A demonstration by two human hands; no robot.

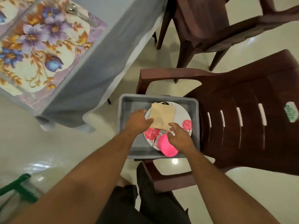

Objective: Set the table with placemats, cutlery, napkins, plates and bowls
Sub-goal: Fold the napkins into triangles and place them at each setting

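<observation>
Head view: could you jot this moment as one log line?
left hand touching napkin | right hand over pink bowl | plate in tub

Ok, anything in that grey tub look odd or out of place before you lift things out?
Only the pink bowl: it lies tipped on its side on the floral plate's near edge, against the tub wall. No spills or damage.

Dim warm indoor light, lamp glare on glossy floor (175,161); soft blur, wide-angle edge bending
</observation>
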